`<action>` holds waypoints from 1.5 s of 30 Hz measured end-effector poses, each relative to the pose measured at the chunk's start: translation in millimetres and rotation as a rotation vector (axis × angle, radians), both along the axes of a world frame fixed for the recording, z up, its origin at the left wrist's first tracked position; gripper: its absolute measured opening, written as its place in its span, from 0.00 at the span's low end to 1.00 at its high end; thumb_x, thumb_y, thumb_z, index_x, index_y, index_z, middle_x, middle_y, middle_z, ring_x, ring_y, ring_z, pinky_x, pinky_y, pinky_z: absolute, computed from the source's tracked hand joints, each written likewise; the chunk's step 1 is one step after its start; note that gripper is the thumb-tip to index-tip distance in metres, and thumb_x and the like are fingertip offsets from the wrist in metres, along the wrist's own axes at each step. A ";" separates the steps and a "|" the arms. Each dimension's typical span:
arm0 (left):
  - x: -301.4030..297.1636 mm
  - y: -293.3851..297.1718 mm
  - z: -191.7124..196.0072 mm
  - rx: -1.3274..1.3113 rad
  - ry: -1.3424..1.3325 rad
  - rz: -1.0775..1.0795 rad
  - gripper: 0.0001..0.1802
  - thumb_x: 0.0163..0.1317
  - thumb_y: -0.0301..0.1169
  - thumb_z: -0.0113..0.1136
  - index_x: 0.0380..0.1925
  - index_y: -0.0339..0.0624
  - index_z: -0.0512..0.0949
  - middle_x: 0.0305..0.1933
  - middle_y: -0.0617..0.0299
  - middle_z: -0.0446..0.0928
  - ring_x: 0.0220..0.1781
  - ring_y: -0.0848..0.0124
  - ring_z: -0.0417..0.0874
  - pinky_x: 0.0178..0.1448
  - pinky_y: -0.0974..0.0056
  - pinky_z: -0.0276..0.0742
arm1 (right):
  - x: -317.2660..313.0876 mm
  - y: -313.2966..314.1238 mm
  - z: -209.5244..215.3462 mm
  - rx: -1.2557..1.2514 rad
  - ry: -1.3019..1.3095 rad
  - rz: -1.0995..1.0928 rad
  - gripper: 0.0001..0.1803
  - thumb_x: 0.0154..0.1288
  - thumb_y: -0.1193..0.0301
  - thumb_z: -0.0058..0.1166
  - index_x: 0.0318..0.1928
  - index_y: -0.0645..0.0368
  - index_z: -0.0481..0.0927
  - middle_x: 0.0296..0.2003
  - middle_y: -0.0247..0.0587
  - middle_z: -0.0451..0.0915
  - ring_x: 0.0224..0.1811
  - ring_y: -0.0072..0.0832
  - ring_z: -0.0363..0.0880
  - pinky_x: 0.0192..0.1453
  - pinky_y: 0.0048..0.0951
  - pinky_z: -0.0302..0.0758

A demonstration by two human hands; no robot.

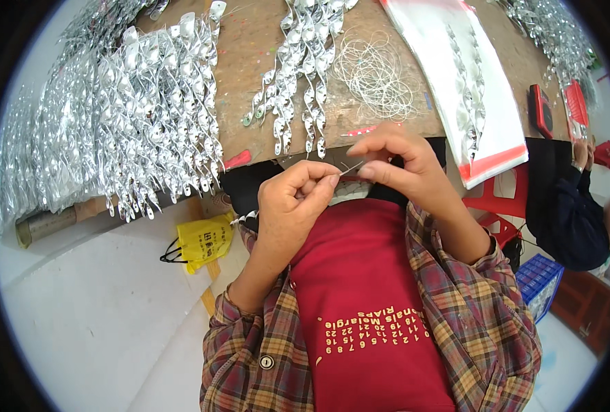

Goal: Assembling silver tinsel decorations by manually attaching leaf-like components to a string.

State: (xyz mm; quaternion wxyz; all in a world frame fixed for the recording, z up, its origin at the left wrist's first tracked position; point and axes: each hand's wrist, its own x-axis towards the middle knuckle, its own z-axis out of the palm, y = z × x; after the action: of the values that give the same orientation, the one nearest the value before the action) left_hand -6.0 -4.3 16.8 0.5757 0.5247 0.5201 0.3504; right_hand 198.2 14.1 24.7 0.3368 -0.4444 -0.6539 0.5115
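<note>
The left hand (pixel 292 199) and the right hand (pixel 397 161) are meeting just below the near edge of the wooden worktop (pixel 250 62), above the person's red apron (pixel 367 288). Both are pinching a thin thread (pixel 352 166) that is running between their fingertips: the left thumb and forefinger are pressed together on one end, the right fingers are closed on the other. Just beyond the hands, a bunch of silver foil spiral ornaments (pixel 301 69) is lying on the worktop, with a loose tangle of pale thread (pixel 377 72) beside it. A far larger heap of the same silver spirals (pixel 120 117) is hanging over the worktop's left edge. A yellow bag (pixel 204 240) is lying on the floor below it.
</note>
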 end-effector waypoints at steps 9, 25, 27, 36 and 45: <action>-0.2 -1.4 -1.6 0.007 -0.039 0.001 0.04 0.59 0.24 0.58 0.33 0.35 0.80 0.19 0.77 0.66 0.21 0.89 0.61 0.24 0.80 0.54 | 2.4 -0.5 -4.7 0.018 0.029 -0.101 0.02 0.58 0.77 0.54 0.30 0.62 0.77 0.29 0.31 0.72 0.30 0.17 0.68 0.35 0.20 0.63; -3.4 2.7 -1.2 -0.099 -0.123 -0.033 0.05 0.60 0.25 0.57 0.34 0.35 0.78 0.23 0.72 0.72 0.23 0.88 0.67 0.26 0.80 0.62 | 13.1 -0.9 -8.3 -0.076 0.008 -0.197 0.04 0.58 0.74 0.57 0.30 0.62 0.77 0.27 0.28 0.71 0.28 0.14 0.65 0.33 0.19 0.61; 0.2 3.7 -0.8 -0.126 -0.187 -0.013 0.04 0.59 0.25 0.57 0.32 0.34 0.78 0.21 0.73 0.71 0.22 0.88 0.66 0.26 0.80 0.62 | 12.1 0.3 -7.5 -0.052 -0.059 -0.139 0.04 0.57 0.75 0.57 0.31 0.62 0.78 0.26 0.29 0.70 0.27 0.15 0.65 0.32 0.19 0.61; 3.0 3.0 -7.0 0.028 -0.063 -0.032 0.04 0.60 0.23 0.57 0.35 0.33 0.77 0.27 0.74 0.71 0.27 0.88 0.65 0.31 0.81 0.61 | -7.8 -6.9 27.7 0.562 -0.473 -0.190 0.11 0.50 0.77 0.61 0.37 0.60 0.80 0.28 0.38 0.76 0.30 0.29 0.74 0.31 0.25 0.66; 8.3 -0.4 -4.2 0.156 -0.052 0.044 0.03 0.57 0.21 0.58 0.31 0.34 0.78 0.22 0.70 0.72 0.21 0.88 0.63 0.23 0.78 0.59 | -18.9 -4.5 1.1 0.575 -0.434 -0.065 0.08 0.49 0.80 0.59 0.32 0.57 0.78 0.26 0.37 0.77 0.26 0.32 0.75 0.33 0.27 0.68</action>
State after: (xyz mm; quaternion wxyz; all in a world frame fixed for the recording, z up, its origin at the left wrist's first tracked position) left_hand 2.3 -4.6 12.6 0.5386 0.5470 0.4876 0.4158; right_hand 179.3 9.5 25.8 0.3175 -0.4502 -0.8127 0.1897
